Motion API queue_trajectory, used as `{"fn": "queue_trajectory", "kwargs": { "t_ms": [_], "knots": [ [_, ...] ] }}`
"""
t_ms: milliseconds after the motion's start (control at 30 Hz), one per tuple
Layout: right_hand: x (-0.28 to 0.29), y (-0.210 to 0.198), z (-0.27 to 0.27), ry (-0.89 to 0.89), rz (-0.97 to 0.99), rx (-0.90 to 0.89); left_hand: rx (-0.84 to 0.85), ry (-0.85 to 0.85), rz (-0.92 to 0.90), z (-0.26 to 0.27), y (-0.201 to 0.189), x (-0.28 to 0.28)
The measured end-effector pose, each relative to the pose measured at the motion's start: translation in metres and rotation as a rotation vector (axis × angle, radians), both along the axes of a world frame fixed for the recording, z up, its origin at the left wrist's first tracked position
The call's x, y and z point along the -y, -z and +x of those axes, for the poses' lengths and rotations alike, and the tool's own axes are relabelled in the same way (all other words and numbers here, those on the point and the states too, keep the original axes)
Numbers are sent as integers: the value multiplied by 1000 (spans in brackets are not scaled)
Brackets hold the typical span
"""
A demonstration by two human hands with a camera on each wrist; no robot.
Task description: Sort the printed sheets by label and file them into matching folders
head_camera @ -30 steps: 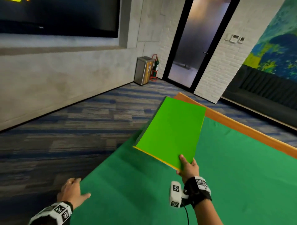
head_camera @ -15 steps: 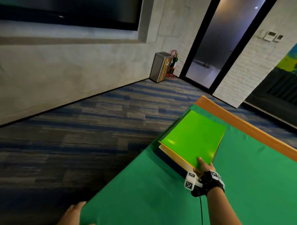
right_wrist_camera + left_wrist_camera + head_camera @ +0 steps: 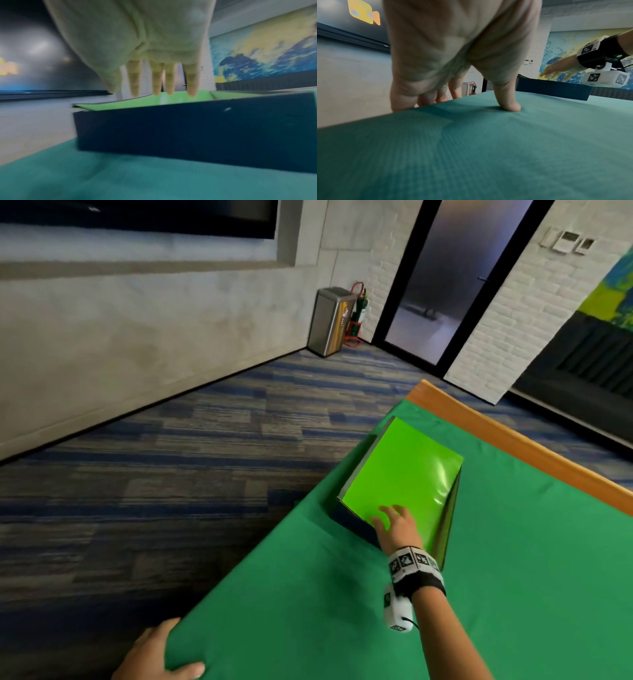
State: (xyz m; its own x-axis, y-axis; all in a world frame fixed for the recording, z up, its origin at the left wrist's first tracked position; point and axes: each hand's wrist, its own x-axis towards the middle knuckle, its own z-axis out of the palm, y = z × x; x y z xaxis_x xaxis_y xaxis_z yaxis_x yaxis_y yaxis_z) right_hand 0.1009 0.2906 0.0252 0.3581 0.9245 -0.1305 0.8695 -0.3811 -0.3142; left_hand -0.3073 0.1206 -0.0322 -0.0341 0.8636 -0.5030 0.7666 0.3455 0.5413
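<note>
The right hand has no grip on anything: its fingers are straight and spread, reaching out over the near end of the bright green folder; whether the tips touch the cover or hang just above it cannot be told, since the wrist view is blurred. The folder lies inside a dark blue box, its far left corner riding up on the box's rim, so it sits slightly tilted, not flat. The box stands near the far left corner of the table, which is covered with a green cloth and shows a wooden edge along its far side. The left hand rests on the near left edge of the table, thumb pressed on top of the cloth and the other fingers wrapped down over the side, steadying the body and not holding any task item. No printed sheets or labels are visible in any view, so the sorting itself cannot be judged; the step in hand looks like stowing a filled folder in the box. The next move probably calls for pressing or nudging the folder so its raised corner drops inside the walls, then drawing the hand clear without dragging the glossy cover back out.
</note>
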Motion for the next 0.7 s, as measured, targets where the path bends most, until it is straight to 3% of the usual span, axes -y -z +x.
{"fn": "queue_trajectory", "kwargs": {
  "t_ms": [67,167,367,500,700],
  "knots": [
    [1,9,-20,-145,-123,-56,36,-18,-48,3,-1,0],
    [0,10,-28,-137,-233,0,27,-45,-90,2,4,-2],
    [0,16,-21,-146,-218,107,82,-50,-69,4,-2,-2],
    [1,6,-27,-109,-243,54,60,-66,-62,4,3,1],
    [51,-17,-18,-19,63,-82,-178,-2,48,21,-4,6]
  ]
}}
